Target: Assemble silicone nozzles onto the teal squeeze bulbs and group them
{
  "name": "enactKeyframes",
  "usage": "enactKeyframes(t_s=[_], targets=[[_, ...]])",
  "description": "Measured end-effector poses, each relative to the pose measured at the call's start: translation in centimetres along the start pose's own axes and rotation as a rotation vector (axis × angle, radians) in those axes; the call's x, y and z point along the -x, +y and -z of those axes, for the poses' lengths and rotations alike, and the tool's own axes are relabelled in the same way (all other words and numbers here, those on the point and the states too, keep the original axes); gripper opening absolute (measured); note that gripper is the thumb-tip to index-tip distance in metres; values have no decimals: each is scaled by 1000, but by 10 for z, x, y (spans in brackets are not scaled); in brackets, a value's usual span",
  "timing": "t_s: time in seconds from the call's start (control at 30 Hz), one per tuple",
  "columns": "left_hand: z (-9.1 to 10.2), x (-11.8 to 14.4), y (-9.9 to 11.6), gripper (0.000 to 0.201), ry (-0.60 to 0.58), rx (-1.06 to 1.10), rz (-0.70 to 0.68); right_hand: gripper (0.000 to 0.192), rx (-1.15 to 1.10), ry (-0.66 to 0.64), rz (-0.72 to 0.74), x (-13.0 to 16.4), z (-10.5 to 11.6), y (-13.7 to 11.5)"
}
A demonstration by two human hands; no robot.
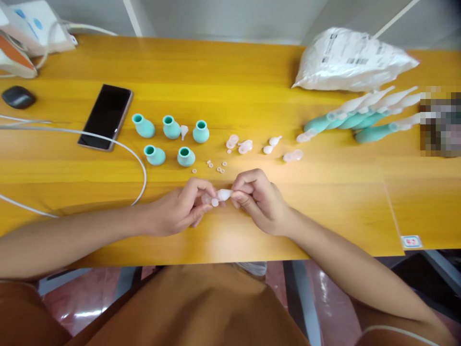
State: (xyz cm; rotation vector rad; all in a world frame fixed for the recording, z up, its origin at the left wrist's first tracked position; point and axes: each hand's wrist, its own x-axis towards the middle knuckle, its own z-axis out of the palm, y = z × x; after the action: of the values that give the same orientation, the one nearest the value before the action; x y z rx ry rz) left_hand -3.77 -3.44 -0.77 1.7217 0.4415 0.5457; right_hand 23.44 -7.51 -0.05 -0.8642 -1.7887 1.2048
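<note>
My left hand (182, 207) and my right hand (257, 198) meet over the near middle of the yellow table (324, 202). Between their fingertips they pinch small clear plastic pieces (219, 196): the right hand grips a clear nozzle tip, the left a small clear part pressed against it. Just beyond the hands lie several tiny clear rings (216, 166). Further back stand several teal rubber bulbs (171, 127) with a clear tip (184, 131) among them. To the right lie loose clear nozzle parts (245, 146).
A black phone (105, 117) lies at the left, with a white cable (118, 144) curving past it. A dark mouse (18, 97) sits far left. Assembled teal-and-clear pieces (360, 117) lie at the right below a white plastic bag (351, 60).
</note>
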Motion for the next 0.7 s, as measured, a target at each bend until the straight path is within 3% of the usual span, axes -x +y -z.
enactKeyframes(t_s=[0.13,0.4,0.7], targets=[[3,0,7,17,38,81,-72,15,-27,-71,6,0,2,1],[4,-1,12,30,147,123,-59,37,51,-98,49,1,0,3],[3,0,11,28,199,211,28,36,179,-75,134,-5,-4,-1]])
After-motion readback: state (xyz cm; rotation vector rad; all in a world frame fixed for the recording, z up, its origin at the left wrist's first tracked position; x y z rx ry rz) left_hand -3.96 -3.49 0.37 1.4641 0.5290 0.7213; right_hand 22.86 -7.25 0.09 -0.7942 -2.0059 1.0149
